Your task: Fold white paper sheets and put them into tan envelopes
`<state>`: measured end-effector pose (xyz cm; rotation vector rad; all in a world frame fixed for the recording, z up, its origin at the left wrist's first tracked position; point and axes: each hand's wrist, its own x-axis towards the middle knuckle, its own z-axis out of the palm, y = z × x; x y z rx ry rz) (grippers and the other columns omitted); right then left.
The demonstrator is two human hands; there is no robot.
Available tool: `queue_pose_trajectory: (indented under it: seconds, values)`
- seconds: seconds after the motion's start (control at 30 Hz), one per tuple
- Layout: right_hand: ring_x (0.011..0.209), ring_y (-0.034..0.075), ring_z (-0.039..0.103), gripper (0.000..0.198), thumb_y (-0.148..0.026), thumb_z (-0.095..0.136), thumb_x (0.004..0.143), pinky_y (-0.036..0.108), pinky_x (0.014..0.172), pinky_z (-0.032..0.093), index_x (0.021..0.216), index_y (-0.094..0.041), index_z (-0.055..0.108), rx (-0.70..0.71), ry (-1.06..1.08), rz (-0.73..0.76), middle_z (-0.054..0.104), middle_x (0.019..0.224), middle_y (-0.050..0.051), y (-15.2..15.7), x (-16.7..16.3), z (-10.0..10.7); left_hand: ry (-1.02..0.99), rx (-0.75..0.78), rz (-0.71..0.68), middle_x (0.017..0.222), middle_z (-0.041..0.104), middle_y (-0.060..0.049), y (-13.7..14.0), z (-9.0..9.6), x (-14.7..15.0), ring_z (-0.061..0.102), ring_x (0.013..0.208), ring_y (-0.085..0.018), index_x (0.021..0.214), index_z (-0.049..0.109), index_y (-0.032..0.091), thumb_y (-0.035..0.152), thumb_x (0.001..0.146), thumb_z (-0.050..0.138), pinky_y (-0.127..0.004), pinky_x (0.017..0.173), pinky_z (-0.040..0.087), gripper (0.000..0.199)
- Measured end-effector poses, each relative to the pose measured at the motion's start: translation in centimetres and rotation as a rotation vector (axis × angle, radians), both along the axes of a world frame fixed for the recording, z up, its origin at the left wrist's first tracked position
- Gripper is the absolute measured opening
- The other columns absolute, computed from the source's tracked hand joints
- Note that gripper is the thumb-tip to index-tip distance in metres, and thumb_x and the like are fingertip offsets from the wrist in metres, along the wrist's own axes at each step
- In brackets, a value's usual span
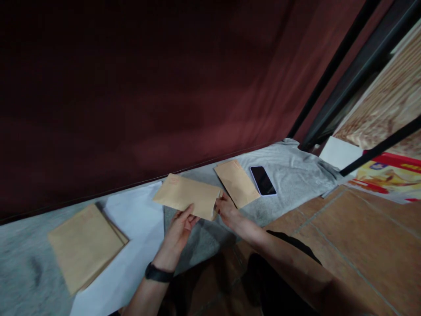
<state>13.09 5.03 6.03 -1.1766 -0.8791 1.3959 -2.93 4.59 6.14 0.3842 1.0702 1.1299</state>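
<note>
A brown paper envelope (pixel 187 192) with faint red print at its left end is held above the grey cloth. My left hand (pixel 180 224), a dark band on its wrist, grips the envelope's near edge with the thumb on top. At the envelope's right end, my right hand (pixel 225 208) is closed on the flap end; its fingertips are partly hidden there. Just right of that hand, another brown envelope (pixel 237 182) lies flat on the cloth. To the left, a stack of brown envelopes (pixel 87 245) rests partly over white paper sheets (pixel 134 232).
A smartphone (pixel 263 181) lies on the grey cloth (pixel 296 171) beside the flat envelope. A dark red curtain-like surface (pixel 164 96) rises behind. Black bars (pixel 335 66), a white box (pixel 340 152) and a red and yellow package (pixel 391 173) stand at the right, above tiled floor (pixel 355 232).
</note>
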Motion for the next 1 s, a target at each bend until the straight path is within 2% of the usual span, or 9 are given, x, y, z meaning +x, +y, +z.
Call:
queue_pose_trajectory:
  seconds: [0.13,0.3,0.43,0.53,0.6,0.7,0.8,0.9,1.0]
  values:
    - [0.09,0.023,0.072,0.03,-0.04,0.066,0.078,0.033,0.075,0.058,0.103,-0.023,0.068,-0.061,0.078,0.091,0.076,0.091,0.004,-0.3,0.4,-0.5,-0.03,0.003,0.019,0.095,0.076,-0.002,0.3,-0.5,0.0,0.074,0.085,-0.016,0.098,0.067,0.02,0.009,0.072,0.077,-0.029,0.079,0.06,0.03]
    - [0.087,0.021,0.072,0.028,-0.03,0.066,0.071,0.032,0.078,0.058,0.097,-0.021,0.067,-0.186,0.178,0.242,0.075,0.095,0.005,-0.1,2.7,-0.1,0.102,0.061,-0.095,0.1,0.077,-0.007,1.4,-0.8,-2.4,0.074,0.089,-0.021,0.101,0.07,0.016,0.014,0.066,0.081,-0.028,0.074,0.058,0.037]
    - [0.079,0.018,0.07,0.027,-0.036,0.066,0.074,0.028,0.07,0.055,0.096,-0.021,0.069,-0.232,0.039,0.288,0.074,0.087,0.002,-0.3,4.0,0.2,0.249,0.086,-0.221,0.102,0.077,-0.009,1.3,-0.6,-3.7,0.073,0.09,-0.023,0.103,0.07,0.017,0.022,0.059,0.086,-0.03,0.073,0.056,0.047]
    - [0.076,0.017,0.068,0.022,-0.029,0.069,0.07,0.023,0.062,0.051,0.091,-0.021,0.07,-0.158,-0.116,0.336,0.072,0.084,-0.001,-0.9,4.0,-0.3,0.316,0.122,-0.3,0.097,0.077,-0.007,1.0,-0.6,-3.7,0.073,0.085,-0.023,0.104,0.067,0.019,0.025,0.059,0.086,-0.031,0.072,0.055,0.049]
    - [0.072,0.015,0.065,0.015,-0.024,0.065,0.071,0.022,0.058,0.048,0.085,-0.021,0.07,-0.111,-0.221,0.403,0.07,0.08,-0.001,-1.2,3.7,-0.9,0.404,0.156,-0.288,0.087,0.076,-0.005,1.0,-0.9,-3.6,0.071,0.075,-0.023,0.107,0.063,0.019,0.023,0.059,0.084,-0.031,0.067,0.053,0.052]
    - [0.06,0.013,0.06,0.009,-0.021,0.063,0.073,0.021,0.052,0.045,0.08,-0.022,0.067,-0.107,-0.382,0.434,0.067,0.072,-0.003,-1.3,3.2,-2.0,0.687,0.228,-0.251,0.074,0.071,0.0,1.1,-1.6,-3.5,0.068,0.066,-0.022,0.122,0.058,0.019,0.019,0.062,0.078,-0.031,0.066,0.049,0.064]
    - [0.052,0.012,0.057,0.006,-0.018,0.063,0.074,0.022,0.049,0.042,0.078,-0.022,0.065,-0.074,-0.515,0.436,0.066,0.067,-0.004,-1.1,3.1,-3.0,1.065,0.282,-0.301,0.072,0.068,0.001,0.9,-2.2,-3.5,0.068,0.073,-0.024,0.138,0.049,0.019,0.02,0.07,0.073,-0.032,0.072,0.047,0.072]
    - [0.05,0.012,0.056,0.005,-0.019,0.066,0.077,0.024,0.051,0.041,0.075,-0.024,0.063,-0.008,-0.698,0.362,0.061,0.059,-0.005,-0.9,3.3,-3.8,1.37,0.299,-0.396,0.084,0.071,-0.006,0.3,-2.1,-3.4,0.07,0.086,-0.029,0.144,0.046,0.02,0.027,0.079,0.067,-0.036,0.079,0.047,0.068]
    - [0.064,0.018,0.064,0.007,-0.023,0.065,0.083,0.029,0.064,0.047,0.077,-0.026,0.065,0.093,-0.894,0.241,0.063,0.063,-0.002,-0.5,3.5,-3.7,1.567,0.33,-0.453,0.101,0.072,-0.014,-0.2,-1.7,-3.1,0.069,0.097,-0.034,0.138,0.052,0.019,0.029,0.085,0.06,-0.043,0.085,0.048,0.054]
